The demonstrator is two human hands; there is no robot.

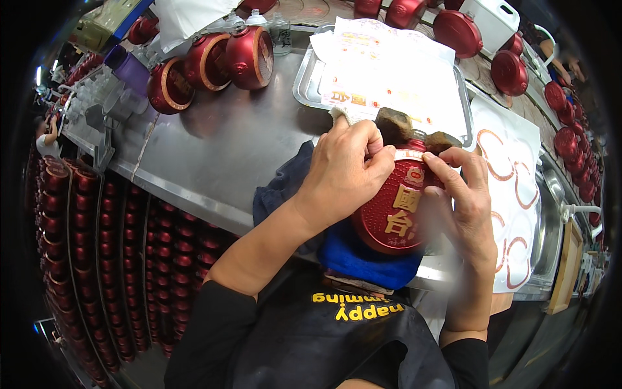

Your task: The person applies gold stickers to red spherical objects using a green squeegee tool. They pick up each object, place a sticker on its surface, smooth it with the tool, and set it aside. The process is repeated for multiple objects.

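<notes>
A round, flat red bottle (383,227) with gold raised characters lies tilted on a blue cloth (402,272), its neck between two dark brown blocks (394,126). Across its shoulder runs a pale decal strip (408,155). My left hand (346,159) is closed around a small white cloth (343,115), its thumb and curled fingers by the strip's left end. With the index fingertip, my right hand (463,191) touches the strip's right end; its thumb is apart from that finger, near the bottle's side. Part of the right hand is blurred.
Behind the bottle is a metal tray (303,84) with decal sheets (395,61). Ring-shaped decals lie on white paper (512,149) at the right, near a sink (549,227). Red bottles (249,57) stand at the back left; racks of red bottles (116,240) fill the lower left.
</notes>
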